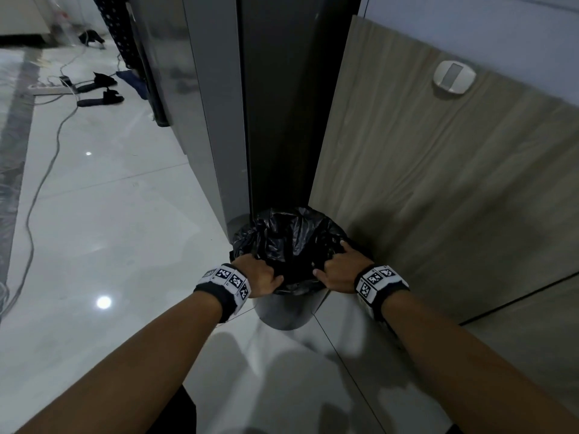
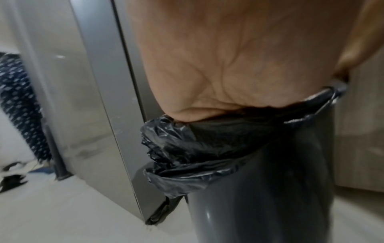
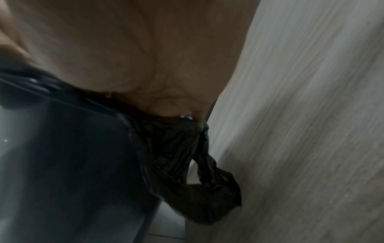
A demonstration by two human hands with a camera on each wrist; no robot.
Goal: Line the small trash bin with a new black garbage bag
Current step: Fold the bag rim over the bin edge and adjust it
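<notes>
A small dark grey trash bin [image 1: 286, 311] stands on the floor in the corner between a grey appliance and a wooden panel. A crumpled black garbage bag [image 1: 291, 239] fills its mouth and folds over the rim. My left hand [image 1: 260, 275] grips the bag's edge at the bin's left rim, fingers curled over into the opening. My right hand [image 1: 338, 270] grips the bag at the right rim. In the left wrist view the bag [image 2: 187, 148] hangs bunched down the bin's wall [image 2: 259, 205]. In the right wrist view a bag flap [image 3: 207, 189] dangles between the bin [image 3: 72, 164] and the panel.
The grey appliance [image 1: 213, 104] stands close on the left, the wooden panel [image 1: 438, 183] close on the right. White tiled floor [image 1: 109, 245] spreads to the left, with a cable [image 1: 37, 189], a power strip and dark slippers [image 1: 100, 100] far back.
</notes>
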